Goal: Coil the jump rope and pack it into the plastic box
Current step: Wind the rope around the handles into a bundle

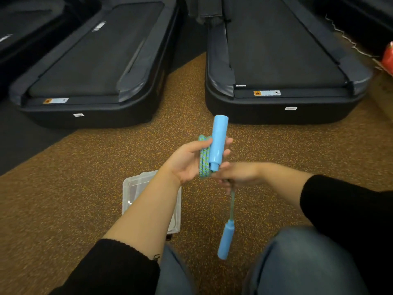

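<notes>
My left hand (188, 161) holds one light blue handle (219, 142) of the jump rope upright, together with several loops of blue-green cord (203, 159) pressed against the palm. Just to its right, my right hand (238, 174) is blurred and pinches the cord below that handle. From it a short length of cord (232, 204) hangs down to the second blue handle (226, 240), which dangles above the floor between my knees. The clear plastic box (136, 184) sits open on the floor under my left forearm, which hides part of it.
Two black treadmill decks (95, 67) (282, 60) lie ahead on the brown speckled floor (74, 188). A red object (388, 57) sits at the far right edge. My knees in jeans (302, 262) fill the bottom of the view.
</notes>
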